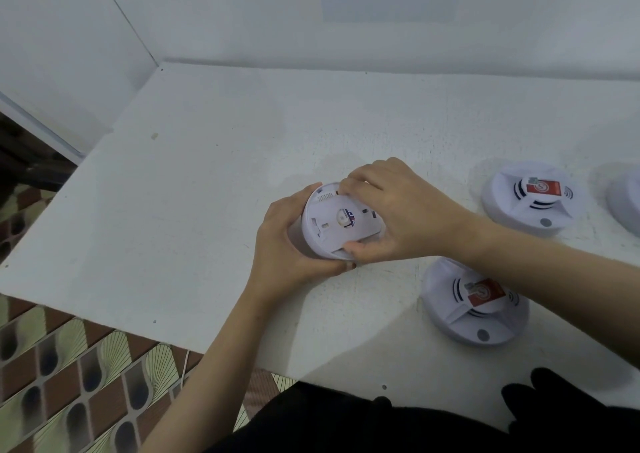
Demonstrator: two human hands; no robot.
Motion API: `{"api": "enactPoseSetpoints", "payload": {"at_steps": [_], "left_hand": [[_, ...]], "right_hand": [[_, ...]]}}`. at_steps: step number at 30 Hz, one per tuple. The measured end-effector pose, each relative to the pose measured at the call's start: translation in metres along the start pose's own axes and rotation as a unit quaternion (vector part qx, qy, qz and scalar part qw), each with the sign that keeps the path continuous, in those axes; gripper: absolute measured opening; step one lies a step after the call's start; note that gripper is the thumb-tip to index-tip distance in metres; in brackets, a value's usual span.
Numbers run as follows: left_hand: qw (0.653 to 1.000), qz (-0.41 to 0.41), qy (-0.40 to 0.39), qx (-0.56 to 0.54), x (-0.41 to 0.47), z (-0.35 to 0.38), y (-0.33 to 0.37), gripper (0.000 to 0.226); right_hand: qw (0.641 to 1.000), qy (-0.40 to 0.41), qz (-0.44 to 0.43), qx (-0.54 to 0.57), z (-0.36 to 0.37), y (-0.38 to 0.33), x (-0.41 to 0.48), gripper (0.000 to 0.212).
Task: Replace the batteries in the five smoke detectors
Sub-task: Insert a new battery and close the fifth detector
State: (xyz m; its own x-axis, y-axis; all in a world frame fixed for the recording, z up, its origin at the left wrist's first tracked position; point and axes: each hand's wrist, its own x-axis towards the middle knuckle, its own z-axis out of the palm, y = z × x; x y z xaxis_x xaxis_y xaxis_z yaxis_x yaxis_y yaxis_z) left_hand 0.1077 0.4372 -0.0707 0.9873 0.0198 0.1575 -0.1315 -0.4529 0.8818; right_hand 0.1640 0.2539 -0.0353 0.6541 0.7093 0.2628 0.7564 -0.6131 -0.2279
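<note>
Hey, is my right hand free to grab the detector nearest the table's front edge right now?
Probably not yet: the right hand grips the held detector with the left hand. The near detector lies under that forearm, otherwise unobstructed.

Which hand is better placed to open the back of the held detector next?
Right, probably. The right hand has its fingertips on the upper edge and its thumb on the lower edge of the detector back, which faces the camera, while the left hand cups its body and steadies it.
</note>
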Motion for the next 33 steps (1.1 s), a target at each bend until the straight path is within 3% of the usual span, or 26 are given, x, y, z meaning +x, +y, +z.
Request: {"api": "enactPoseSetpoints", "payload": {"at_steps": [7,12,19,23,25,29,31,33], "left_hand": [[0.999,0.026,-0.011,-0.019,0.001,0.000,0.007,0.069],[0.999,0.024,-0.031,-0.016,0.008,0.004,-0.006,0.076],[0.993,0.085,0.011,0.079,0.001,0.009,0.015,0.078],[0.983,0.145,0.023,0.107,0.004,0.015,0.021,0.092],[0.985,0.139,0.016,0.101,0.005,0.014,0.019,0.096],[0.997,0.035,-0.061,-0.010,0.006,0.013,0.030,0.098],[0.995,0.005,-0.084,-0.052,0.007,0.017,0.032,0.089],[0.995,-0.015,-0.070,-0.067,0.009,0.018,0.028,0.093]], "right_hand": [[0.999,0.001,0.007,0.034,-0.003,0.003,-0.002,0.067],[0.994,-0.001,0.033,0.101,0.000,0.005,-0.006,0.063],[0.946,-0.012,0.178,0.270,-0.002,-0.009,-0.009,0.072],[0.924,0.028,0.197,0.326,-0.008,-0.012,-0.007,0.064],[0.869,0.032,0.222,0.441,-0.011,-0.010,-0.006,0.054],[0.666,0.020,0.233,0.709,-0.010,-0.003,-0.008,0.033],[0.623,0.002,0.242,0.743,-0.009,0.000,-0.010,0.035],[0.619,-0.015,0.243,0.747,-0.009,0.005,-0.010,0.037]]}}
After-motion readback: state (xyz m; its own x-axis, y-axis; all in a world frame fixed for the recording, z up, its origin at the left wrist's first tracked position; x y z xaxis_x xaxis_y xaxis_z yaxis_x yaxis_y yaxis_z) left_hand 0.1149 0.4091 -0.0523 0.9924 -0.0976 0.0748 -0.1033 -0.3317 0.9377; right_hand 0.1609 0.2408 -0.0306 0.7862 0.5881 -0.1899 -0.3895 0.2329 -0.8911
